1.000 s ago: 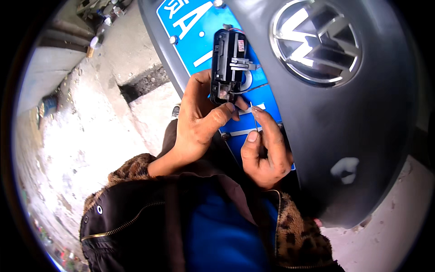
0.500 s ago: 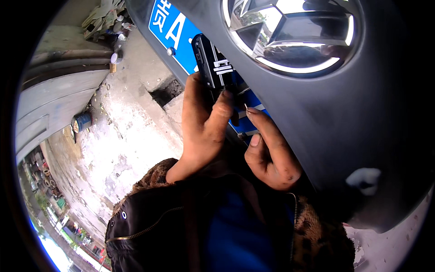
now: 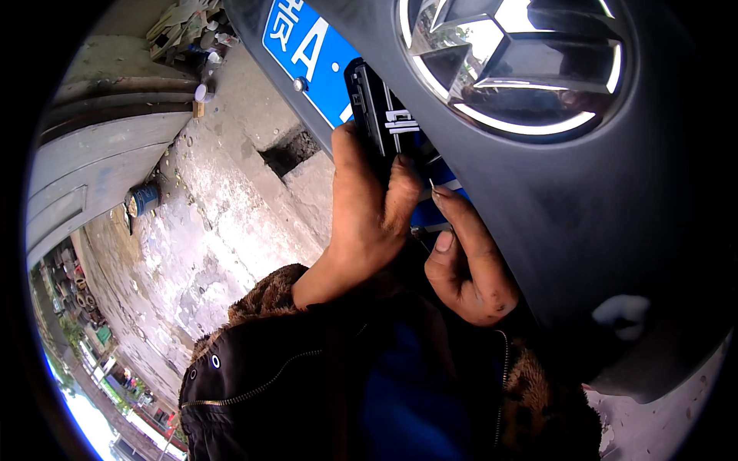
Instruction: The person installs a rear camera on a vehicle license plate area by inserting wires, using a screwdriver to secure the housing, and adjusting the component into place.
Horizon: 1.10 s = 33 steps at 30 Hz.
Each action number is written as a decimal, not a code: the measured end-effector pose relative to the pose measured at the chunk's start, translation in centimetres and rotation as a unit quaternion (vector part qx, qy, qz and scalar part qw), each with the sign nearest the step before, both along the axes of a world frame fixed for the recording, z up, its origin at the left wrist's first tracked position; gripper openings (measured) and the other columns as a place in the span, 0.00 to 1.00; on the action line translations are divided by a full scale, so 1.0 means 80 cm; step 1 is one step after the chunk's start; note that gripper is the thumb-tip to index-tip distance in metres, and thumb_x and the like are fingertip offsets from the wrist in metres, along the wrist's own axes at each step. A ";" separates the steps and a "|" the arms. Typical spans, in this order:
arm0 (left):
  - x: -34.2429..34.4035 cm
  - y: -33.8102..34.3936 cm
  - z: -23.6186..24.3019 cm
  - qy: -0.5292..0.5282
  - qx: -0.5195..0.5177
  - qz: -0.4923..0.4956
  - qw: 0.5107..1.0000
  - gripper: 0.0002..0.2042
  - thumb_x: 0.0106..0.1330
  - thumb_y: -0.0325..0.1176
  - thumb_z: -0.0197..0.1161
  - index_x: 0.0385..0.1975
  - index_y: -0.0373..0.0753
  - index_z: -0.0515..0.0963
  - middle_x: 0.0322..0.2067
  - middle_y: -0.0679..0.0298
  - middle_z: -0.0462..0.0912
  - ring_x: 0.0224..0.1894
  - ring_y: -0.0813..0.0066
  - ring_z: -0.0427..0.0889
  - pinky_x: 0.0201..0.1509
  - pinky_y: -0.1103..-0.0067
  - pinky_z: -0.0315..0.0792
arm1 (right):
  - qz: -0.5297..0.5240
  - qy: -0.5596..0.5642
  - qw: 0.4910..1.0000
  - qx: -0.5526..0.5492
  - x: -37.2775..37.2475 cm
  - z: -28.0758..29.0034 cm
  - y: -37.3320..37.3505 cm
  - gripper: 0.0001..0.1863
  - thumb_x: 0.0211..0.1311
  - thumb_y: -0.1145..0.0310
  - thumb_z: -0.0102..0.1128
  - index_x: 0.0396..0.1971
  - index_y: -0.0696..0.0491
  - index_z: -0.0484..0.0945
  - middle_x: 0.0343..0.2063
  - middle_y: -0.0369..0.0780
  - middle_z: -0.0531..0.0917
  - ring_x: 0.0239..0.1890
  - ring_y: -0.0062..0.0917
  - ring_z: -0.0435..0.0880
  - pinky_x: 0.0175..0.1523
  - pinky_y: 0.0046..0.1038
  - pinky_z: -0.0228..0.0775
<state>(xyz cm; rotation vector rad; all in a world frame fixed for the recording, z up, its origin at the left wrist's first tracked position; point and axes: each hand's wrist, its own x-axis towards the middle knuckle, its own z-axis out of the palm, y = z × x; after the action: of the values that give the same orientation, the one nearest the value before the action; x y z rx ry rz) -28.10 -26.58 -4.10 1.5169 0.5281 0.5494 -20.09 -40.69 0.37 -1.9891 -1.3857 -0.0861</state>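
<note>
My left hand (image 3: 354, 223) grips a black plastic car component (image 3: 373, 107) with a light-coloured bracket on its face; its fingertips are partly hidden behind the part. The component is held over the blue number plate (image 3: 307, 54) on the dark grey car body. My right hand (image 3: 469, 261) is just below and to the right, index finger raised and thumb bent, closed on a thin pin-like metal piece (image 3: 433, 185) that sticks up at the index fingertip. Above both hands on the right is a round chrome emblem (image 3: 515, 69).
The dark car panel (image 3: 576, 230) fills the right. Below left lie a cracked concrete floor (image 3: 215, 215) with a square hole (image 3: 288, 157), a blue bucket (image 3: 144, 200), a grey door panel (image 3: 92, 177), scraps (image 3: 184, 31) and a pile of tyres (image 3: 81, 284) far left.
Since a second ago my head view has shifted, showing more of the left side. The black component has turned away, its inner face now less visible, and my left fingers have closed further behind it.
</note>
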 end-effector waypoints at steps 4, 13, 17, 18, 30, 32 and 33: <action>-0.002 -0.001 0.001 0.001 -0.047 -0.010 0.999 0.18 0.75 0.25 0.52 0.58 0.28 0.56 0.50 0.54 0.72 0.49 0.72 0.71 0.56 0.74 0.70 | 0.003 0.006 1.000 -0.015 0.001 0.003 -0.001 0.18 0.64 0.75 0.57 0.53 0.60 0.83 0.46 0.44 0.88 0.48 0.33 0.88 0.55 0.31 0.79; -0.007 0.006 0.027 0.036 -0.174 -0.001 0.984 0.17 0.76 0.30 0.56 0.58 0.33 0.62 0.44 0.61 0.75 0.39 0.80 0.73 0.43 0.80 0.71 | 0.006 0.008 1.000 -0.024 0.003 0.005 -0.003 0.18 0.64 0.76 0.56 0.53 0.61 0.82 0.46 0.43 0.88 0.49 0.32 0.88 0.56 0.30 0.79; -0.012 0.009 0.020 -0.035 -0.223 -0.018 0.974 0.20 0.74 0.33 0.60 0.59 0.35 0.63 0.41 0.64 0.76 0.33 0.83 0.73 0.35 0.83 0.69 | -0.003 -0.001 1.000 -0.020 0.001 0.003 -0.001 0.18 0.64 0.76 0.56 0.52 0.61 0.83 0.45 0.43 0.89 0.48 0.32 0.88 0.55 0.30 0.80; -0.014 0.013 0.017 -0.049 -0.216 -0.034 0.974 0.20 0.74 0.33 0.61 0.59 0.35 0.63 0.41 0.64 0.77 0.34 0.83 0.74 0.36 0.83 0.69 | -0.005 -0.007 1.000 -0.025 0.001 0.003 -0.001 0.18 0.64 0.77 0.56 0.52 0.61 0.83 0.45 0.43 0.89 0.47 0.32 0.89 0.55 0.30 0.80; -0.022 0.014 -0.024 -0.157 -0.165 -0.061 0.972 0.30 0.69 0.30 0.70 0.65 0.30 0.63 0.55 0.56 0.78 0.58 0.73 0.77 0.63 0.73 0.72 | -0.047 0.055 0.996 -0.047 -0.009 0.000 0.011 0.20 0.64 0.79 0.57 0.55 0.58 0.82 0.42 0.44 0.88 0.42 0.31 0.89 0.48 0.30 0.80; -0.022 0.015 -0.029 -0.178 -0.167 -0.064 0.968 0.30 0.69 0.30 0.71 0.65 0.29 0.64 0.55 0.56 0.79 0.57 0.73 0.78 0.63 0.74 0.72 | -0.063 0.078 0.993 -0.059 -0.014 0.003 0.014 0.21 0.63 0.80 0.57 0.56 0.57 0.82 0.41 0.44 0.88 0.38 0.30 0.89 0.43 0.29 0.80; -0.021 0.014 -0.030 -0.185 -0.166 -0.054 0.967 0.30 0.68 0.29 0.71 0.66 0.29 0.64 0.52 0.56 0.82 0.55 0.74 0.80 0.62 0.76 0.73 | -0.076 0.090 0.991 -0.065 -0.019 0.005 0.016 0.21 0.63 0.80 0.57 0.56 0.57 0.82 0.41 0.44 0.88 0.36 0.29 0.88 0.41 0.28 0.80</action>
<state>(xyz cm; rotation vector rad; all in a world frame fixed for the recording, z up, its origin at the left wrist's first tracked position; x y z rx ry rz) -29.82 -25.44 -6.53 1.0840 0.2312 0.6083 -21.58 -39.42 0.77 -2.1495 -1.1508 0.1150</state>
